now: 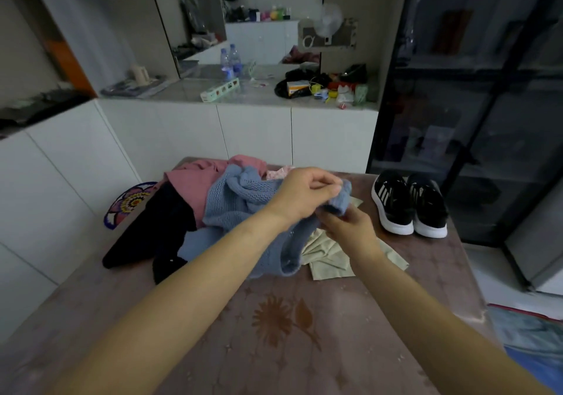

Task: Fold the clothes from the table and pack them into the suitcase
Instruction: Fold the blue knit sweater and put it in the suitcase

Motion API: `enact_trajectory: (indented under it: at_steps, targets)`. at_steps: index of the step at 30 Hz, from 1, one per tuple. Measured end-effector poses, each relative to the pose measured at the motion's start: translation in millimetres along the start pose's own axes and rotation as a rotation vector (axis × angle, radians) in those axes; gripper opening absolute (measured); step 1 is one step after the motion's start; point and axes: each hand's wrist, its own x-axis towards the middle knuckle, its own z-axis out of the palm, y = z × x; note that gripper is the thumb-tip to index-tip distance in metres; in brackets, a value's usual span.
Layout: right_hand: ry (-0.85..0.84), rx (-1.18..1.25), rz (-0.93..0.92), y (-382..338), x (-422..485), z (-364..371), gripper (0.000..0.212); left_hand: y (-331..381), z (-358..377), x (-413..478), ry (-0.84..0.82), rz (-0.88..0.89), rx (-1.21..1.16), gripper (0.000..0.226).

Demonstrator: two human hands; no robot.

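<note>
My left hand point(304, 195) and right hand point(347, 228) both pinch the blue knit sweater point(237, 199) by its edge, raised off the bench point(304, 333) for spreading out.

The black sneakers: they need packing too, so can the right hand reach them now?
Likely yes, once freed: the right hand grips the blue sweater, but the sneakers stand close beside it, unobstructed.

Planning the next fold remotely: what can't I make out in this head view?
Head view:
- Blue shape: cut off by the right frame edge; can't confirm it's the suitcase.
- Cream cloth: largely covered by the blue knitted sweater and right hand.
- Right hand's fingertips: hidden behind the sweater's cuff and left hand.
- Black garment: too dark to tell its type.
</note>
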Motion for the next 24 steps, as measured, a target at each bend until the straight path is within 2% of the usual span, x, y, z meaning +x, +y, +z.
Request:
enact_trajectory:
  at_steps: [3, 5, 7, 11, 14, 18, 20, 24]
  targets:
    - [0.096, 0.113, 0.096, 17, -2, -21, 0.018, -12, 14, -6, -0.083, 0.023, 0.090, 0.018]
    - [0.158, 0.130, 0.193, 30, -7, -41, 0.016, -28, 16, -12, -0.043, 0.046, 0.207, 0.019]
    - [0.228, 0.094, 0.299, 55, -10, -68, 0.013, -58, 14, -26, -0.024, -0.009, 0.352, 0.020]
    - [0.323, -0.053, 0.511, 105, -18, -119, 0.016, -146, 12, -71, -0.204, -0.178, 0.823, 0.029]
    - [0.302, -0.252, 0.530, 129, -20, -141, 0.023, -196, 21, -104, -0.343, -0.194, 1.052, 0.047]
    - [0.209, -0.550, 0.476, 138, -26, -153, 0.016, -228, 38, -119, -0.297, -0.105, 1.221, 0.070]
    - [0.140, -0.672, 0.452, 132, -37, -155, 0.024, -230, 42, -112, -0.273, -0.030, 1.284, 0.065]
    - [-0.088, -0.861, 0.551, 135, -57, -158, 0.021, -226, 35, -97, -0.308, 0.127, 1.299, 0.019]
